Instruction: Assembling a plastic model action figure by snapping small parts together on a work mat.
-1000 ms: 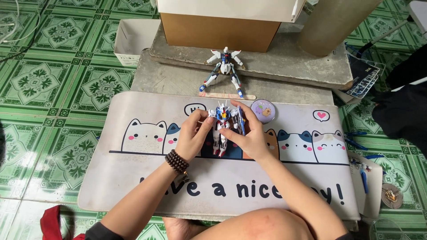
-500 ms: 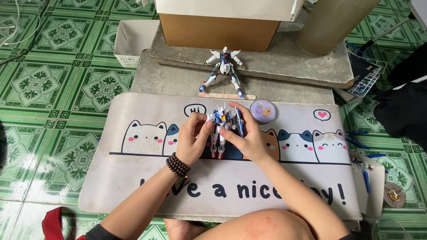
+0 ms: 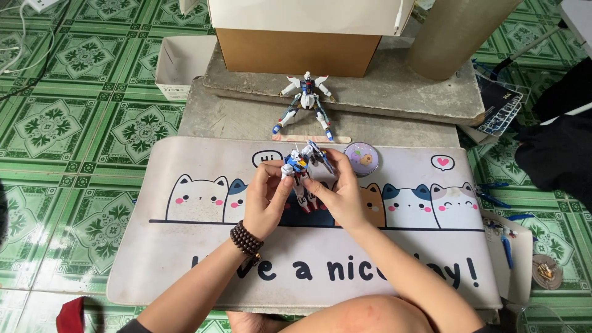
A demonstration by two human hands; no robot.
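Robot model kit figure [image 3: 301,176], white and blue with small red and yellow accents, is held between both hands above the middle of a pale desk mat [image 3: 185,259]. Left hand [image 3: 268,200] grips the figure from its left side, fingers curled narrow around the torso and shoulder area, thumb toward the front; a dark beaded bracelet [image 3: 246,240] sits on that wrist. Right hand [image 3: 339,197] closes on the figure from the opposite side, fingertips pinching near the blue wing-like part at the upper back, palm cupped below. Figure's legs point down toward the person, between the two palms; exact finger contact points on the legs are hidden. Mat under the hands carries a row of cartoon cats and large dark lettering nearer the person. Just beyond the right hand's fingertips, on the mat's far edge, lies a small round lilac tin [image 3: 360,158]. Farther beyond both hands a second white and blue figure [image 3: 305,105] stands legs apart on a grey stone slab [image 3: 394,92], with a flat wooden stick [image 3: 311,138] lying at its feet. Behind that figure sits a cardboard box [image 3: 296,49]. Well off to the right of the right hand, plastic part frames [image 3: 502,108] and small blue tools [image 3: 505,246] lie near the mat's edge. Green patterned floor tiles [image 3: 68,123] surround everything.
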